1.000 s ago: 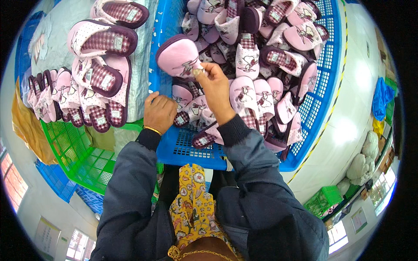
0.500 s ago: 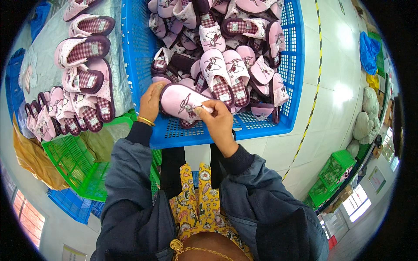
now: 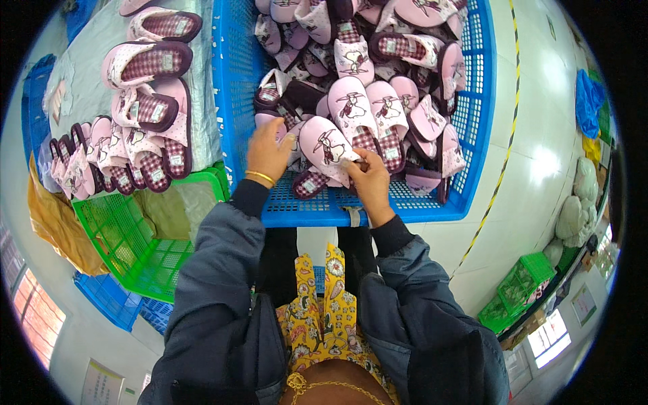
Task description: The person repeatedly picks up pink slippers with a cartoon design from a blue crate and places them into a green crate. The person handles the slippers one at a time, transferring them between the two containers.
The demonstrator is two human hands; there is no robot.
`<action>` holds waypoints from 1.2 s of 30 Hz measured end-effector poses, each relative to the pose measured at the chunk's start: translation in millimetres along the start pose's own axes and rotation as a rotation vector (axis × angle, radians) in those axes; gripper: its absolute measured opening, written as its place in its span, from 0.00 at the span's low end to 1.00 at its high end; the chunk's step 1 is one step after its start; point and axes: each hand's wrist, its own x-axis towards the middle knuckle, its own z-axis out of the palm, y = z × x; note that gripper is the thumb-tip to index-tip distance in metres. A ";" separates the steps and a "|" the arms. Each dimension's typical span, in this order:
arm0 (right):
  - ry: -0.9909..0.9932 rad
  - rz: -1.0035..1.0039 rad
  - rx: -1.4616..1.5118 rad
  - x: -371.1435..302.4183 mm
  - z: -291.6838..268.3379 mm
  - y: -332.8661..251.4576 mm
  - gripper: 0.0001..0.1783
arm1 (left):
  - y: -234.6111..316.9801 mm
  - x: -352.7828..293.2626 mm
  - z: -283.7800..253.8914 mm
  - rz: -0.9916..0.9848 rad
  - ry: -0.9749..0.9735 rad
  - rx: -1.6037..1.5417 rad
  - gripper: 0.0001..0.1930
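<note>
The right hand pinches a pink slipper near its edge, above the near side of the blue basket. Half a second ago its toe lay against the left hand; now the toe points farther forward and that hand is just beside it, so the right grip alone seems to support it. The left grip is blurred; I cannot tell whether it holds anything. The held slipper's heel is hard to make out; the piled slippers run off the top edge.

Workshop or warehouse: slippers heaped in blue crate, striped floor tape, bulging white sacks.
</note>
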 end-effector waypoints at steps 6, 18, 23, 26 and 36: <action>-0.041 -0.349 -0.304 23.2 9.2 -69.7 0.12 | -54.8 25.0 -52.5 0.488 0.045 0.441 0.09; -0.153 -0.164 -1.057 320.4 200.1 80.5 0.17 | -64.0 27.8 -50.2 0.511 0.074 0.251 0.03; -0.538 -0.339 -1.382 358.1 181.0 158.5 0.20 | -69.1 28.3 -53.1 0.477 -0.009 0.215 0.05; -0.601 -0.287 -1.313 355.5 207.8 151.7 0.20 | -71.1 21.1 -59.3 0.409 -0.002 0.243 0.07; -0.526 0.095 -0.927 347.2 170.8 153.1 0.39 | -68.2 24.4 -53.7 0.400 -0.045 0.319 0.06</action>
